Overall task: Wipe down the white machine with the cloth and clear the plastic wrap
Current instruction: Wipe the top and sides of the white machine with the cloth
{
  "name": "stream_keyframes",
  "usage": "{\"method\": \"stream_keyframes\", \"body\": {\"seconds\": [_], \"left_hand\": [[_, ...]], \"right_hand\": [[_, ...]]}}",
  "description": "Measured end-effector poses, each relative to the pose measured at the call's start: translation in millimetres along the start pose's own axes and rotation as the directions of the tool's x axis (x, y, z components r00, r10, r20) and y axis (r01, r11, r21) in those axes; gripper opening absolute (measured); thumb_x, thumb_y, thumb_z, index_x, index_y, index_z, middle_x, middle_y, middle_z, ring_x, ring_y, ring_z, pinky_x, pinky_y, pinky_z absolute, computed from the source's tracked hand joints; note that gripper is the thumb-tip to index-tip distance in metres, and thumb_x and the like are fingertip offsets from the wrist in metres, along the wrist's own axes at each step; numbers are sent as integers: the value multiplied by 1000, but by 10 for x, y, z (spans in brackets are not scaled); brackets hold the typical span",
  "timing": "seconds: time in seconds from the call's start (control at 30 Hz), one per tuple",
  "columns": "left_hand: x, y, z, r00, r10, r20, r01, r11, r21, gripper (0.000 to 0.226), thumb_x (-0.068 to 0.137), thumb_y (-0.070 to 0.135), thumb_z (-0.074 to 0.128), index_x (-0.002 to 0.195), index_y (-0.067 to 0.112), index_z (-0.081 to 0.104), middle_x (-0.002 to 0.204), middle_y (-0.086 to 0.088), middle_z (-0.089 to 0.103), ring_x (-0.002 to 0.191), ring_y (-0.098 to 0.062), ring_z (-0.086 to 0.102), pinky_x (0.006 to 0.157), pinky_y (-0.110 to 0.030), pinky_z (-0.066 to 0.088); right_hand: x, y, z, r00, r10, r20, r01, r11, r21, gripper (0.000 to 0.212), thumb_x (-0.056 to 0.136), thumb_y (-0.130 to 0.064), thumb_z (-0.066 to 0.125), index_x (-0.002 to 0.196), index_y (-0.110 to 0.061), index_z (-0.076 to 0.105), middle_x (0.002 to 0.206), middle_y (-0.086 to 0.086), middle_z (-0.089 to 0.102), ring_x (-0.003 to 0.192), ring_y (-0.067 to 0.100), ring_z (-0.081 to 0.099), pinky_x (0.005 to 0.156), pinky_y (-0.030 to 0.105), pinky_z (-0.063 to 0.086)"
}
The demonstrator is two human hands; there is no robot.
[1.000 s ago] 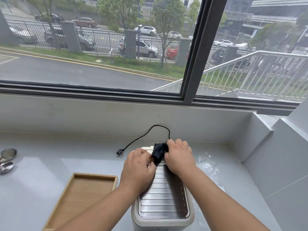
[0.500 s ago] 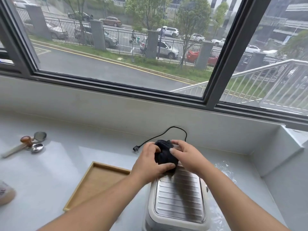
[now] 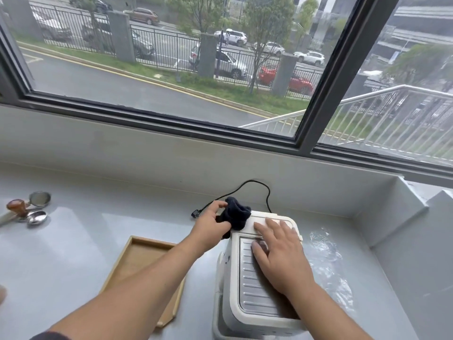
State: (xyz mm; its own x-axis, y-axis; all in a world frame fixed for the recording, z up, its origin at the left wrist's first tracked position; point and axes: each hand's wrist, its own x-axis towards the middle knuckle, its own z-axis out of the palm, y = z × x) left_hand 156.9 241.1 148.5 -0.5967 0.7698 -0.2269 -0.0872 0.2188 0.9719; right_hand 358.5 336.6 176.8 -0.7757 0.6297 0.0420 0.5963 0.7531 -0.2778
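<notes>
The white machine [image 3: 247, 312] stands on the grey counter, its ribbed metal top facing up. A bunched dark cloth [image 3: 236, 214] sits at the machine's far left corner, gripped by my left hand [image 3: 210, 228]. On the machine's top my right hand [image 3: 277, 251] lies flat, fingers spread, holding nothing. Crumpled clear plastic wrap [image 3: 328, 261] lies on the counter just right of the machine.
A black power cord [image 3: 245, 186] loops behind the machine toward the wall. A shallow wooden tray [image 3: 139, 261] sits left of the machine. A wood-handled tamper [image 3: 17, 208] and metal scoops [image 3: 36, 217] lie at far left. The counter ends at a raised wall on the right.
My right hand has let go of the cloth and dropped flat onto the machine's top. My left hand keeps the cloth at the far left corner. The view has shifted left.
</notes>
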Motion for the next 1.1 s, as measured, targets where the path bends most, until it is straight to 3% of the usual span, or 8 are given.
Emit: {"method": "stream_keyframes", "body": {"seconds": [0.2, 0.37, 0.53, 0.7, 0.77, 0.87, 1.0, 1.1], "left_hand": [[33, -63, -54, 993, -69, 99, 80, 991, -107, 41, 88, -8, 51, 114, 22, 58, 92, -12, 67, 73, -19, 62, 71, -28, 58], [24, -189, -58, 988, -78, 137, 103, 977, -187, 42, 74, 1, 56, 115, 6, 54, 96, -14, 62, 80, -22, 58, 79, -34, 54], [37, -280, -66, 981, -89, 171, 131, 959, -253, 52, 68, 3, 53, 118, 17, 60, 88, -5, 69, 63, -14, 59, 51, -19, 44], [-80, -588, -61, 975, -86, 205, 140, 953, -270, 62, 69, 1, 57, 123, 29, 67, 108, -6, 75, 89, -16, 66, 80, -32, 50], [-99, -649, -78, 974, -107, 200, 148, 968, -201, 52, 67, 5, 60, 107, 36, 70, 100, -3, 76, 89, -18, 67, 84, -36, 51], [-110, -732, -140, 968, -153, 199, 152, 988, 20, 36, 60, 18, 63, 94, 30, 65, 82, -1, 74, 73, -20, 64, 72, -35, 50], [-141, -937, -112, 978, -170, 121, 142, 967, 212, 57, 63, 26, 73, 112, 37, 48, 92, 10, 72, 76, -11, 70, 64, -28, 57], [-50, -1029, -79, 984, -142, 105, 92, 920, 382, 61, 69, 31, 72, 118, 46, 40, 89, 11, 71, 69, -9, 67, 51, -22, 49]], "right_hand": [[19, 43, 30, 1000, 12, 22, -11, 999, -51, 62, 95, -67, 26, 153, -48, 37, 169, -9, 25, 157, 22, 9, 128, 43, 2], [32, 43, 53, 1000, 20, 25, -18, 998, -57, 63, 94, -68, 26, 153, -49, 36, 169, -11, 25, 157, 21, 7, 128, 41, 1], [34, 52, 41, 999, 40, 20, -39, 998, -41, 61, 94, -67, 29, 152, -48, 38, 168, -12, 26, 157, 20, 8, 128, 40, 1], [46, 48, 65, 999, 46, 20, -45, 998, -34, 59, 95, -65, 32, 151, -49, 36, 167, -12, 27, 157, 19, 8, 128, 39, 2], [45, 44, 64, 999, 44, 18, -43, 998, -34, 59, 95, -65, 32, 152, -49, 37, 167, -11, 28, 157, 20, 9, 128, 39, 2], [54, 41, 60, 999, 49, 18, -48, 998, -34, 60, 95, -65, 32, 152, -48, 37, 167, -11, 28, 157, 20, 10, 128, 40, 3], [41, 34, 62, 998, 57, 16, -56, 997, -43, 59, 95, -65, 32, 152, -48, 38, 167, -11, 29, 156, 20, 12, 128, 41, 7], [34, 40, 84, 998, 61, 13, -61, 997, -45, 57, 96, -65, 34, 151, -50, 37, 166, -11, 31, 156, 21, 13, 128, 42, 8]]}}
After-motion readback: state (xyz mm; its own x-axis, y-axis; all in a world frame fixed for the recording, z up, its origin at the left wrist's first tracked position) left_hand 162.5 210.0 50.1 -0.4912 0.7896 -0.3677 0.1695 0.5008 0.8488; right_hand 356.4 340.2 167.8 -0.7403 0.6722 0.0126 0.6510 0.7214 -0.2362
